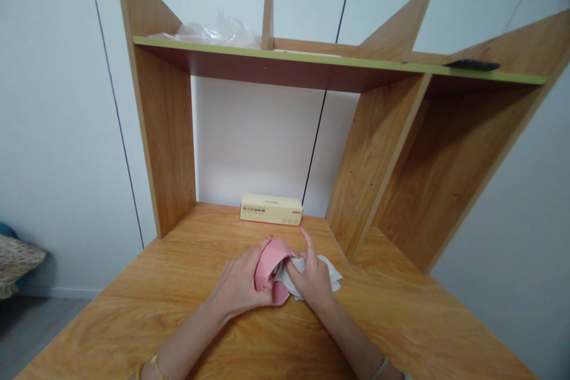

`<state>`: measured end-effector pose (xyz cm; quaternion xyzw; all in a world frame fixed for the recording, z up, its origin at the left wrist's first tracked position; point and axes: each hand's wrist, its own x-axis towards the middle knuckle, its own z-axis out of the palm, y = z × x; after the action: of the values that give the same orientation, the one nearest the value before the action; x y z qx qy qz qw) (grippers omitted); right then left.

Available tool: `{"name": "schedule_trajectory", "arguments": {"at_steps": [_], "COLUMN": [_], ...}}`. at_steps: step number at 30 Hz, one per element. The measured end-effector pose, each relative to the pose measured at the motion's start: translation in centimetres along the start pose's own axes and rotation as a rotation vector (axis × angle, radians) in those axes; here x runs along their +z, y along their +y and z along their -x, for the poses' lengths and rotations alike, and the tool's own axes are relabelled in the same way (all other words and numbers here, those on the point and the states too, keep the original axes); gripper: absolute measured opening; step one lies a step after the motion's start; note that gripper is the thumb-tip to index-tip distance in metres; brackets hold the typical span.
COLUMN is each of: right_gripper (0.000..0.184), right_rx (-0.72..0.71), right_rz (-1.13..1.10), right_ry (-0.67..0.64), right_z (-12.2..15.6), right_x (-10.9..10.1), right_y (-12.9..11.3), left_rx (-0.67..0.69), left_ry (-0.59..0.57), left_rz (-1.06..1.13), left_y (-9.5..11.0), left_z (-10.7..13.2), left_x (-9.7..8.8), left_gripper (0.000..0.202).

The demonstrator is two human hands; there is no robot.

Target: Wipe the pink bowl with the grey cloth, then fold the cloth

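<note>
My left hand is wrapped around a small pink object, soft-looking and rounded, held just above the wooden desk. My right hand grips a crumpled white cloth or paper and presses part of it against or into the pink object, with the index finger sticking up. Both hands meet at the middle of the desk. What the pink object is exactly I cannot make out.
A long beige box with printed text lies at the back of the desk against the wall. A wooden hutch shelf spans above, with crinkled clear plastic on its left and a flat dark object on its right.
</note>
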<state>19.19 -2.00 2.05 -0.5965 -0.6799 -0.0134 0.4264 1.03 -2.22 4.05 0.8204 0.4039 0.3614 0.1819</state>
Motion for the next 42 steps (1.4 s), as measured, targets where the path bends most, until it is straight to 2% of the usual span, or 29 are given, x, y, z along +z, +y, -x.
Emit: {"name": "schedule_trajectory", "arguments": {"at_steps": [6,9,12,14,17,19,23,27,30,32,36,38,40,42], "right_gripper": [0.061,0.065,0.063,0.058,0.041,0.027,0.019,0.015,0.020,0.024,0.035,0.040,0.035,0.033], "right_rx": [0.102,0.181,0.284,0.345,0.405,0.420,0.362,0.242,0.170,0.147,0.173,0.169,0.159,0.159], "right_rz": [-0.250,-0.282,-0.128,0.065,0.281,0.308,0.246,0.148,0.081,0.034,-0.148,-0.209,-0.216,-0.204], "right_ry": [-0.068,-0.040,-0.025,-0.076,-0.178,-0.233,-0.341,-0.409,-0.443,-0.415,-0.260,-0.240,-0.242,-0.242], "right_z": [-0.2,-0.6,-1.4,-1.9,-2.6,-2.9,-2.3,-0.6,0.2,-0.1,-1.8,-2.4,-2.6,-2.6], "right_x": [0.4,0.5,0.1,-0.5,-1.5,-2.1,-2.0,-0.7,0.1,0.4,1.0,1.5,2.0,2.3], "right_y": [0.3,0.9,2.1,3.1,4.7,5.3,4.8,2.4,0.3,-0.9,-2.8,-3.4,-3.6,-3.5], "left_rx": [-0.210,-0.317,-0.424,-0.498,-0.560,-0.581,-0.602,-0.606,-0.591,-0.575,-0.547,-0.526,-0.467,-0.342], "left_ry": [0.124,0.160,0.224,0.255,0.252,0.254,0.286,0.323,0.330,0.325,0.321,0.333,0.353,0.358], "left_rz": [0.259,0.395,0.555,0.635,0.695,0.739,0.837,0.901,0.901,0.882,0.820,0.791,0.742,0.648], "left_y": [-1.6,-2.7,-3.5,-4.0,-4.6,-5.0,-5.9,-6.6,-6.6,-6.5,-5.9,-5.4,-4.7,-3.9], "left_z": [-0.7,-1.1,-1.2,-1.2,-1.2,-1.3,-1.7,-2.1,-2.1,-2.0,-1.6,-1.5,-1.4,-1.2], "left_x": [1.2,1.5,1.7,1.9,2.2,2.4,2.6,2.6,2.5,2.5,2.5,2.2,1.9,1.5], "left_gripper": [0.054,0.043,0.034,0.031,0.031,0.033,0.039,0.045,0.045,0.044,0.040,0.038,0.039,0.043]}}
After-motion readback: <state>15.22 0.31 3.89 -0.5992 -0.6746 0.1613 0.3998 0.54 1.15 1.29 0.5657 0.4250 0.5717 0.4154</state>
